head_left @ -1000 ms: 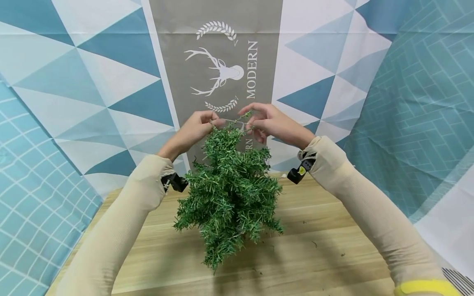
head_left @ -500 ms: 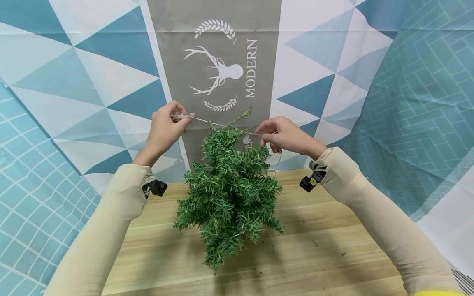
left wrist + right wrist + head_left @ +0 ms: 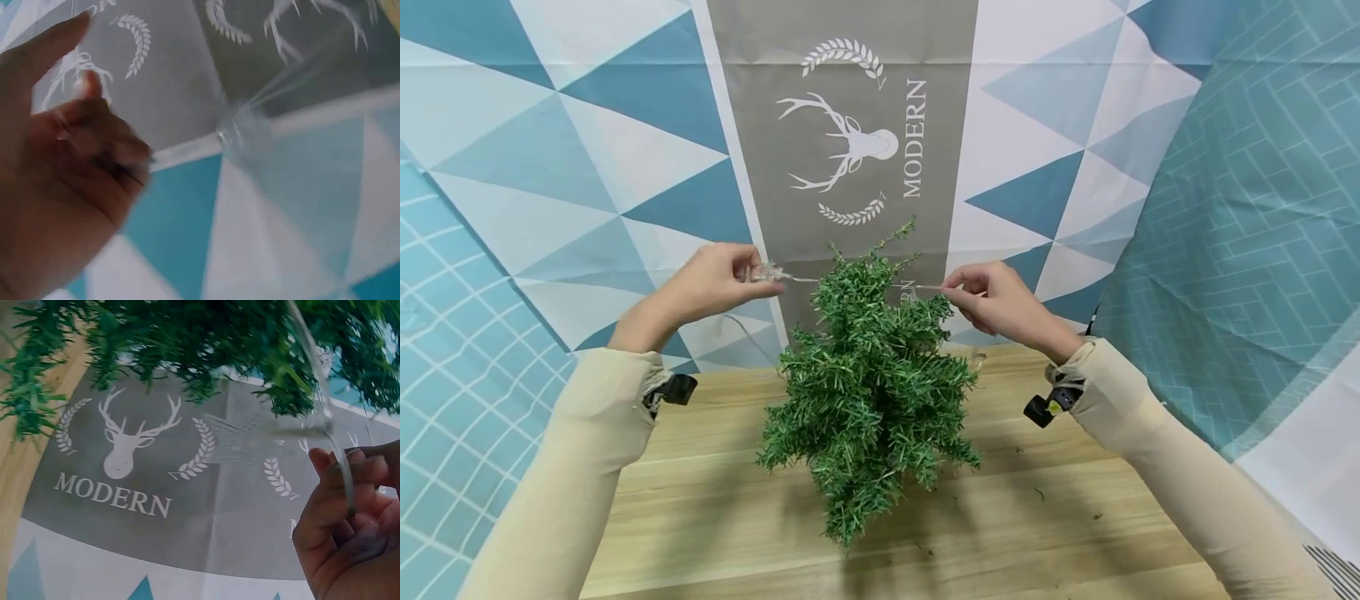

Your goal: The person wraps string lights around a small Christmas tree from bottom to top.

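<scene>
A small green artificial Christmas tree (image 3: 865, 400) stands on the table between the two hands. Behind its top runs a thin clear string light (image 3: 928, 287), drawn out to both sides. My left hand (image 3: 700, 287) pinches its left stretch, with a bunch of clear pieces (image 3: 767, 272) at the fingertips. On the other side my right hand (image 3: 1000, 304) pinches the cord between thumb and fingers. In the right wrist view the clear cord (image 3: 322, 387) passes through the curled fingers, and a clear star (image 3: 247, 447) hangs beside it. The left wrist view is blurred around the hand.
The wooden table (image 3: 1037, 517) carries a few fallen green bits. A curtain (image 3: 820, 50) with a deer print and triangles hangs right behind the tree. Blue tiled cloths (image 3: 460, 375) flank both sides. A loose wire (image 3: 748, 333) dangles left of the tree.
My hands have moved apart from the tree top, left hand leftward and lower, right hand rightward and lower. The cord between them now lies straighter behind the tree.
</scene>
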Motion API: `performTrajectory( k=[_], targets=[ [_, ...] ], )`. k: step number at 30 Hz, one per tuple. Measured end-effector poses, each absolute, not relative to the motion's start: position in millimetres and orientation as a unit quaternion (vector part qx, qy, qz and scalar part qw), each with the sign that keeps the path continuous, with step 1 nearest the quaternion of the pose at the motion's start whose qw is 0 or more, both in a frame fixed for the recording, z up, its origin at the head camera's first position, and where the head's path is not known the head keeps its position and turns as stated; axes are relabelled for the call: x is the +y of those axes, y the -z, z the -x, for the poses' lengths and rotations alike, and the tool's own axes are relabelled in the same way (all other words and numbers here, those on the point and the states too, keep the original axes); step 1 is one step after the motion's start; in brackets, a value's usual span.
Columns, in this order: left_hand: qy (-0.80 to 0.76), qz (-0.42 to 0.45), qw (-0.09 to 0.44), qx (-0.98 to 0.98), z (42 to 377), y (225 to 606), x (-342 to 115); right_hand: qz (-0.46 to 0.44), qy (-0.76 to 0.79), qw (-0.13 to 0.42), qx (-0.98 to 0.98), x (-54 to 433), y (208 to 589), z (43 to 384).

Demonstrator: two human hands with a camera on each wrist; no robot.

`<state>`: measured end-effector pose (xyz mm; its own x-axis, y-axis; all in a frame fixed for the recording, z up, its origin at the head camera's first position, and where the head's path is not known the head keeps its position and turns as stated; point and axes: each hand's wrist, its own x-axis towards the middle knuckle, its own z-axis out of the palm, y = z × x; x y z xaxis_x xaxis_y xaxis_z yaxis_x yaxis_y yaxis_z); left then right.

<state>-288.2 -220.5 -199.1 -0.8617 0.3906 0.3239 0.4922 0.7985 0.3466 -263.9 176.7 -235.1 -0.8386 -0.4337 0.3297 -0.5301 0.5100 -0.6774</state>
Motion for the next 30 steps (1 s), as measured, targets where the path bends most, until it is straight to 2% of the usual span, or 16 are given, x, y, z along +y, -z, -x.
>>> performTrajectory(
  k=[4,8,11,18,30],
  targets=[
    [0.159,0.225,0.112,-0.955,280.8,193.6,-232.9,-0.265,-0.403,0.070,-0.873,181.6,243.8,259.3],
    [0.207,0.225,0.116,-0.945,274.5,192.3,-249.4,-0.255,-0.428,0.058,-0.865,185.2,254.2,260.5],
    [0.253,0.241,0.138,-0.927,271.2,197.8,-256.0,-0.249,-0.459,0.043,-0.852,185.4,263.0,263.7],
    [0.262,0.227,0.247,-0.905,275.4,228.5,-249.9,-0.234,-0.529,-0.015,-0.816,180.3,285.4,277.4],
    [0.248,0.210,0.268,-0.907,288.0,273.4,-235.6,-0.191,-0.511,-0.048,-0.837,179.9,325.3,283.4]
  ],
)
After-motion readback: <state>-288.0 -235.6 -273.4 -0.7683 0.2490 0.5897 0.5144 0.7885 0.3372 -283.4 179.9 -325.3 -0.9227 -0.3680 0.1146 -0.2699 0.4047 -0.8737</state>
